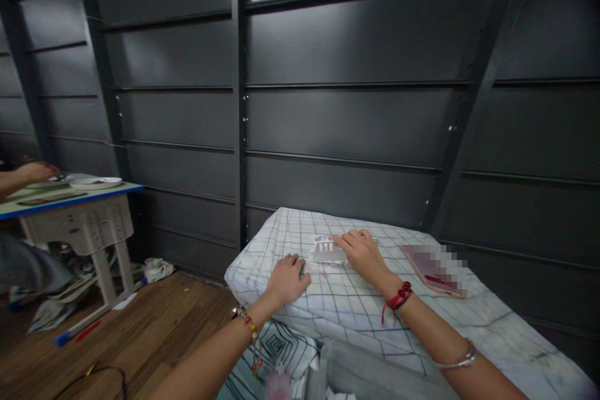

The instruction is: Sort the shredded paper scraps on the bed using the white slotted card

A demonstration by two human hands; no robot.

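Observation:
My left hand (288, 278) lies palm down on a table covered with a white checked cloth (347, 306), fingers spread a little, holding nothing. My right hand (362, 251) rests beside it with its fingertips on a small flat white and grey piece (325, 250) that lies on the cloth. The left fingertips sit just left of that piece. A beaded bracelet is on my left wrist, a red cord on my right wrist and a silver bangle further up the right forearm.
A pink phone (434, 270) lies on the cloth to the right of my right hand. A dark panelled wall (356, 106) stands behind. At far left, another person's hand (35, 172) is over a blue-edged desk (70, 200) with a white plate (96, 183). Papers litter the wooden floor (140, 325).

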